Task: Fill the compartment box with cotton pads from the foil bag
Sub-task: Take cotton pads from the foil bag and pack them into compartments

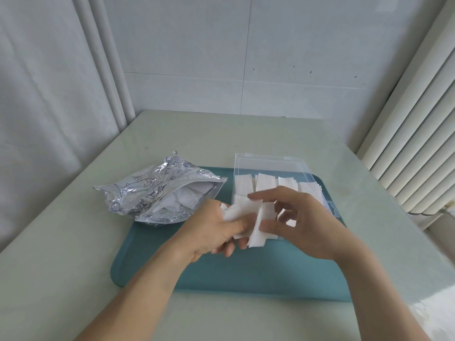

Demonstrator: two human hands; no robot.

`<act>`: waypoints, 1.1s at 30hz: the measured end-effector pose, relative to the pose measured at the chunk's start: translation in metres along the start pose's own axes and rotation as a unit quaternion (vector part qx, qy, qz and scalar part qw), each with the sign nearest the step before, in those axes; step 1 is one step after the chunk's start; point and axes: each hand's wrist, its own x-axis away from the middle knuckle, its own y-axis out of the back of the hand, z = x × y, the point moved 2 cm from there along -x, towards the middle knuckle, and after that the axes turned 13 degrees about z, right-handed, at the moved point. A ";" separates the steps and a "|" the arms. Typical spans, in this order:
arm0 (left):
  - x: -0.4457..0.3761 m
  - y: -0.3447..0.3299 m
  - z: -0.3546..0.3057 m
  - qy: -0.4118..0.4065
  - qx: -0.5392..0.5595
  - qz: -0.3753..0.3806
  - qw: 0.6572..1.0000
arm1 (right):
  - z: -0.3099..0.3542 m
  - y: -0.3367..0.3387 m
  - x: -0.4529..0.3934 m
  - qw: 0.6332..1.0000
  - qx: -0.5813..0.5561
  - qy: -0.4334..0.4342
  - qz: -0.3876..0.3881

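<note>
Spreading out beneath everything you work on is the pale green table [73, 254], and on it lies the teal tray [246, 271], which fills the middle of your view. At about ten o'clock from the tray's centre, the foil bag [147, 190] lies on its side, half on the tray and half on the table, its mouth gaping toward three o'clock with loose white cotton pads showing inside. At about one o'clock sits the clear compartment box [270, 163], lid off or folded back, I cannot tell which; its far row already holds upright stacks of pads [266, 184], while your hands hide most of the near row.

Your left hand [216, 232] hovers over the tray just at nine o'clock of the box, fingers curled round a small bundle of pads [240, 212] with the thumb pressing on top. Your right hand [302, 222] comes in from three o'clock, over the near edge of the box, and its thumb and forefinger pinch one pad [259, 232] that hangs down on edge, touching the left hand's bundle. The remaining right fingers are loosely fanned.
</note>
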 end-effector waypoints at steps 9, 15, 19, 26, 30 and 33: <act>-0.006 0.003 0.000 -0.054 0.117 -0.048 0.991 | -0.001 0.017 0.004 0.980 -0.185 0.013 -0.077; -0.005 -0.006 -0.008 -0.075 0.204 0.041 0.975 | 0.002 0.003 -0.002 0.975 -0.193 -0.057 -0.089; -0.001 -0.008 -0.011 -0.065 0.270 0.119 0.953 | 0.002 -0.001 -0.005 0.986 -0.055 -0.057 -0.150; -0.002 -0.005 -0.012 -0.023 0.316 0.155 0.936 | 0.010 0.001 -0.001 0.978 -0.170 0.044 -0.114; -0.003 -0.003 -0.009 -0.006 0.318 0.133 0.939 | 0.011 0.010 0.004 0.949 -0.300 0.071 -0.066; -0.002 -0.006 -0.011 0.006 0.329 0.157 0.931 | 0.019 0.008 0.007 0.950 -0.307 0.062 0.002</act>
